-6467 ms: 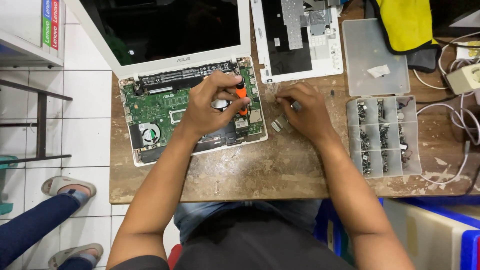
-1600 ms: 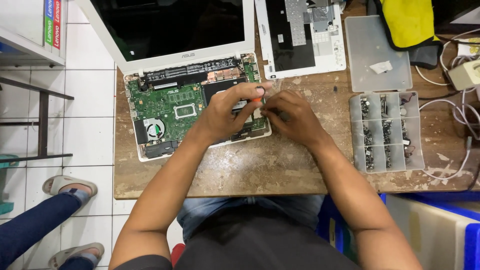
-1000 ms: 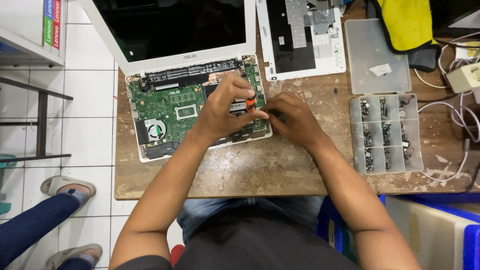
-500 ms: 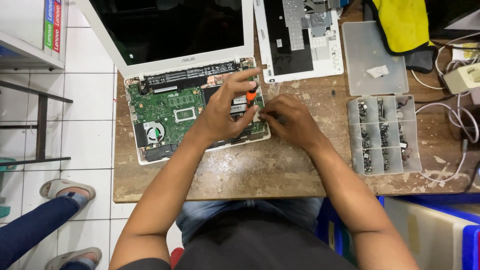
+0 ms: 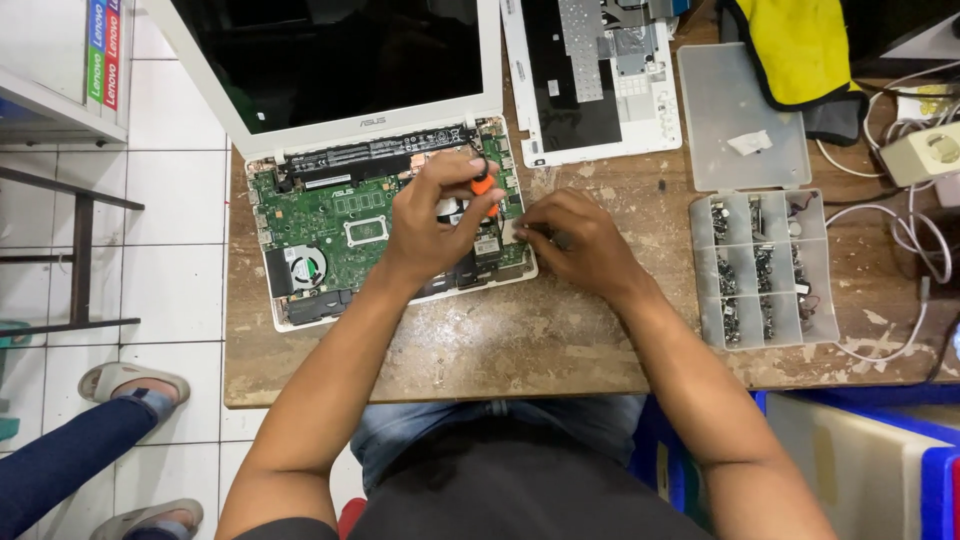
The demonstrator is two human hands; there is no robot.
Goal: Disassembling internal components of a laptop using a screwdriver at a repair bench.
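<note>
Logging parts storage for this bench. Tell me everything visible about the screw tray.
The screw tray is a clear plastic organiser with rows of small compartments, most holding little dark and silvery screws and bits. Its flat clear lid lies open behind it, with a small white scrap on it. The tray sits flat on the worn wooden table, near its right edge, right of the right hand. Neither hand touches it. A white cable runs along its right side.

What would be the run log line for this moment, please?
left hand: holds orange screwdriver | right hand: on laptop edge | green board: exposed
</note>
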